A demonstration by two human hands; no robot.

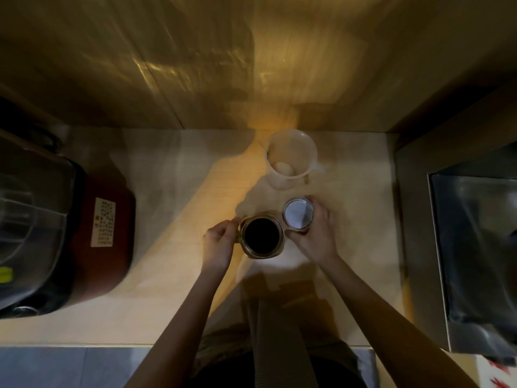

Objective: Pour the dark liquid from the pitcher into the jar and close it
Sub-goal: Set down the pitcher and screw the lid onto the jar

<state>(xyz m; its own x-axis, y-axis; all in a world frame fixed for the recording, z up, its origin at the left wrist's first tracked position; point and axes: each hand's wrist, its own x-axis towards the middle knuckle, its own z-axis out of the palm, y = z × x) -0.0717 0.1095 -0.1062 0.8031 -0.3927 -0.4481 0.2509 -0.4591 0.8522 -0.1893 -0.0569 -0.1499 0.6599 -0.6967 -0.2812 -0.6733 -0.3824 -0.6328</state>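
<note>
A glass jar [261,236] holding dark liquid stands open on the pale counter [167,247]. My left hand [219,243] grips its left side at the rim. Just right of the jar, my right hand [316,233] holds the round lid [297,214], its white inner face turned up, tilted and touching the jar's right edge. Behind them stands a translucent white pitcher [291,156], upright and looking empty of dark liquid, with a pale patch at its bottom.
A dark red appliance [103,236] with a printed label and a clear-lidded black top sits at the left. A steel sink [475,247] lies at the right. A wooden wall panel [251,65] rises behind the counter.
</note>
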